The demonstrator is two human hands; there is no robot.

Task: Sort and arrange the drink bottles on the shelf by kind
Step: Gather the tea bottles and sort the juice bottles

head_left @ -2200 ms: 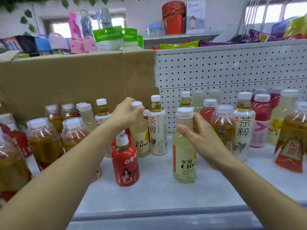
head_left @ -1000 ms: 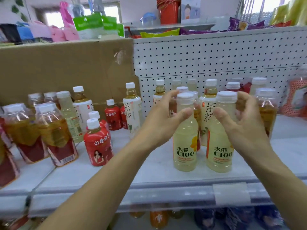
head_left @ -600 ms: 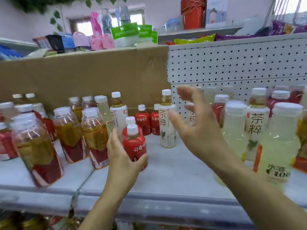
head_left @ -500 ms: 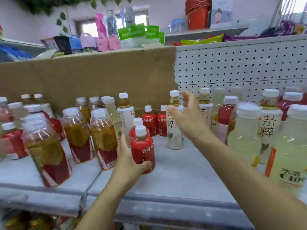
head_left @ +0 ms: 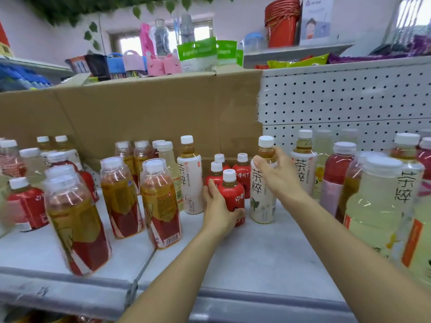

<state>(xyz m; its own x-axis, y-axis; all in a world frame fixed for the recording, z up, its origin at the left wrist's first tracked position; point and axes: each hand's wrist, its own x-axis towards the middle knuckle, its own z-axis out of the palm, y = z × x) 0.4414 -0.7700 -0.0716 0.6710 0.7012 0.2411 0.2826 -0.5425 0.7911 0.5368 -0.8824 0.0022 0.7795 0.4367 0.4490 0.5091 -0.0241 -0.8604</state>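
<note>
My left hand (head_left: 218, 209) grips a small red bottle (head_left: 233, 194) with a white cap, standing on the grey shelf (head_left: 256, 250) in front of three like red bottles (head_left: 241, 173). My right hand (head_left: 277, 173) holds the neck of a tall white-labelled tea bottle (head_left: 261, 183) just right of them. A second white tea bottle (head_left: 190, 176) stands to the left, a third (head_left: 303, 164) to the right. Two pale yellow C100 bottles (head_left: 375, 206) stand near at the right.
Large amber tea bottles with red labels (head_left: 161, 206) crowd the left half of the shelf. Pink-red drink bottles (head_left: 335, 178) stand at the right. A cardboard sheet (head_left: 140, 113) and white pegboard (head_left: 349, 101) back the shelf. The shelf's front lip (head_left: 233, 306) runs below.
My left hand has pushed the small red bottle back toward the other red ones. My right hand has closed on the neck of the white tea bottle. The view shifted left from the C100 bottles.
</note>
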